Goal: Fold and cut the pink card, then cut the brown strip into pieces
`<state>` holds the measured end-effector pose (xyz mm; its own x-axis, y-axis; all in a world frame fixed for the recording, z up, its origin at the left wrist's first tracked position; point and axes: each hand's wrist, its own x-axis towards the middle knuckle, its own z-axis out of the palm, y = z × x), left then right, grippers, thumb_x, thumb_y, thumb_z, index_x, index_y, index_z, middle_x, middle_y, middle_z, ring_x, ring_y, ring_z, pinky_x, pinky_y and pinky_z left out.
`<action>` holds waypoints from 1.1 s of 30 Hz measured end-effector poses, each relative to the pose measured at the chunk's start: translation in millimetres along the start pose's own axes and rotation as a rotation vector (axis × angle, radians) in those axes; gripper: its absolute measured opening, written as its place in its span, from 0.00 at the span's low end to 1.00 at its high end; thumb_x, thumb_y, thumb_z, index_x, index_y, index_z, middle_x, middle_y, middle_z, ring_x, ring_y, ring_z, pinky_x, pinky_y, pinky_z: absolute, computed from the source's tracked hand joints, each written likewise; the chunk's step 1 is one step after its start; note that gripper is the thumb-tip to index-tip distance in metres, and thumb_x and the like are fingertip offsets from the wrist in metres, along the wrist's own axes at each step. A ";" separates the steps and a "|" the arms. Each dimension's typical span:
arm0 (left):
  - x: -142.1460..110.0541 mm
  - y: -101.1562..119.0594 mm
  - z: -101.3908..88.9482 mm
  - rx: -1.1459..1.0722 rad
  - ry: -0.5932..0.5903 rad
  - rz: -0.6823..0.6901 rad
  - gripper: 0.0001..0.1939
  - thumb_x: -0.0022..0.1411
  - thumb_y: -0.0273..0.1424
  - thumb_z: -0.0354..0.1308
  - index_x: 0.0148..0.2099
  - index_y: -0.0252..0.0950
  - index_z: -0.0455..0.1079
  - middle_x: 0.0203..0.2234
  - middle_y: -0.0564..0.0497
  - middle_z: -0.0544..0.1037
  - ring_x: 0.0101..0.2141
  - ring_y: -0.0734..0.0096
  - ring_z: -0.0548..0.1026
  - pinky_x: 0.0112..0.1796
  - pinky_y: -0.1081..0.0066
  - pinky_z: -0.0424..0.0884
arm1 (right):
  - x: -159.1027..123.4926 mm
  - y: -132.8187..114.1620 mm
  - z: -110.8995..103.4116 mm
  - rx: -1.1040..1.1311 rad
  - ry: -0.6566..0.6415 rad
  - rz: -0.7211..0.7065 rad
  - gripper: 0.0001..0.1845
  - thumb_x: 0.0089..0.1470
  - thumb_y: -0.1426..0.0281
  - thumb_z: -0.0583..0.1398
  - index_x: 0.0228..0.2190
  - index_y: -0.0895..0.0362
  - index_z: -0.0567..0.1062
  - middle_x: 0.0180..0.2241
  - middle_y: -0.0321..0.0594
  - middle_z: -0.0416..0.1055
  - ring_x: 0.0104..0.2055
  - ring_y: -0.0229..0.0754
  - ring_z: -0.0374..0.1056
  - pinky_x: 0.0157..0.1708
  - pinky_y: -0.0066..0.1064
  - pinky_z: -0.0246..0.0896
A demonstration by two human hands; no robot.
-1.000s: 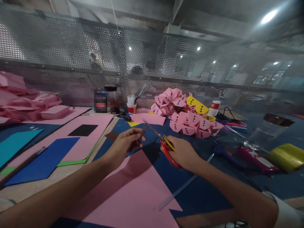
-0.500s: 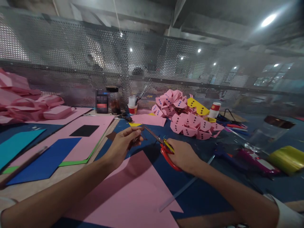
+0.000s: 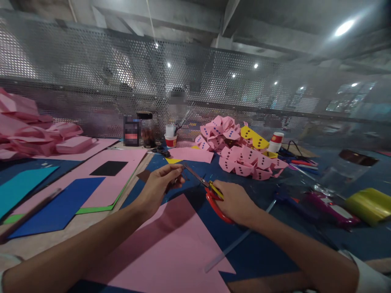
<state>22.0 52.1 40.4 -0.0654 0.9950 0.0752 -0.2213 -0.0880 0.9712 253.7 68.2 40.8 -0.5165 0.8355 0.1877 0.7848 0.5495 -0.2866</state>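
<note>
In the head view, my right hand [image 3: 236, 201] grips a pair of scissors [image 3: 216, 205] with red and yellow handles. Their blades point left, and the tips reach the fingertips of my left hand [image 3: 165, 181]. That hand is closed in a pinch over the table. Something small and dark shows among its fingers, too hidden to name. Below both hands lies a large pink sheet [image 3: 171, 248], with the shadow of my left arm across it. A translucent stick [image 3: 229, 250] rests partly over the sheet's right edge.
Pink paper pieces with dark dots [image 3: 247, 160] are heaped at the back. Blue card [image 3: 61, 207] and a black rectangle [image 3: 109, 168] lie left. A clear jar [image 3: 342, 173], a yellow roll [image 3: 371, 205] and a purple tool [image 3: 332, 209] stand or lie right. Perforated metal screen [image 3: 195, 77] behind.
The scissors and my right hand have shifted very slightly downward. A tiny dark bit beneath the blades no longer shows. My left hand keeps its pinch.
</note>
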 end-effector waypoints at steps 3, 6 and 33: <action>-0.5 -0.1 0.3 0.011 0.001 0.009 0.11 0.56 0.37 0.65 0.39 0.36 0.74 0.26 0.54 0.75 0.28 0.78 0.73 0.32 0.79 0.68 | -0.7 0.8 0.2 -0.006 -0.004 -0.005 0.15 0.59 0.56 0.54 0.29 0.55 0.67 0.28 0.36 0.72 0.27 0.36 0.64 0.26 0.28 0.40; -0.5 -0.7 0.3 0.033 0.004 0.018 0.11 0.56 0.37 0.64 0.39 0.36 0.75 0.26 0.54 0.75 0.28 0.77 0.73 0.32 0.78 0.68 | -0.7 0.5 -0.4 -0.024 -0.022 0.005 0.15 0.59 0.57 0.54 0.29 0.55 0.67 0.28 0.37 0.72 0.27 0.36 0.64 0.26 0.28 0.40; 0.9 -2.4 -0.7 0.097 0.022 0.034 0.13 0.57 0.38 0.63 0.40 0.35 0.74 0.25 0.52 0.76 0.28 0.75 0.73 0.31 0.77 0.67 | 0.3 1.1 -0.1 -0.068 -0.036 -0.009 0.15 0.60 0.57 0.52 0.31 0.55 0.66 0.29 0.37 0.72 0.27 0.36 0.64 0.25 0.29 0.39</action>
<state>21.9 53.1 38.0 -0.0930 0.9901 0.1047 -0.1237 -0.1159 0.9855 254.5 69.0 40.6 -0.5350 0.8304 0.1554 0.8007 0.5571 -0.2202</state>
